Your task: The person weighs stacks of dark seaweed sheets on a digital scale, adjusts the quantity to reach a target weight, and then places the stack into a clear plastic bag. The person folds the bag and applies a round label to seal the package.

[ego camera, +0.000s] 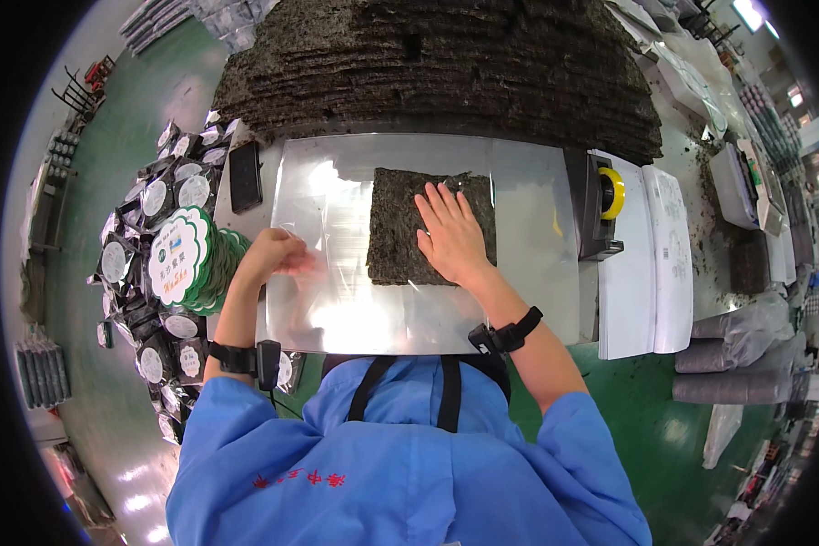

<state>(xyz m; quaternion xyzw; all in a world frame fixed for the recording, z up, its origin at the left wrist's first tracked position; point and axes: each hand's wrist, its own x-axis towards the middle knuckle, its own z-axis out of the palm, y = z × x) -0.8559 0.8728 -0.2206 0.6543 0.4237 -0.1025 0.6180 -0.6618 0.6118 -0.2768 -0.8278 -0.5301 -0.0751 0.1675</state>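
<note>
A square stack of dried seaweed sheets [397,239] lies on a shiny metal work surface [529,273], apparently inside a clear plastic bag. My right hand [450,235] rests flat on the seaweed, palm down with its fingers slightly spread. Left of the seaweed, at the side of the clear plastic, is my left hand [283,256]; its fingers are bent and partly blurred, and whether they pinch the film cannot be told. Beyond the work surface rises a long dark pile of seaweed sheets [437,75].
At the left lie a phone [246,177], a stack of scalloped paper labels [177,258] and many packed bags [153,198]. A tape dispenser [590,225] with yellow tape and white sheets [628,300] stand at the right. Plastic-covered rolls [734,385] are farther right.
</note>
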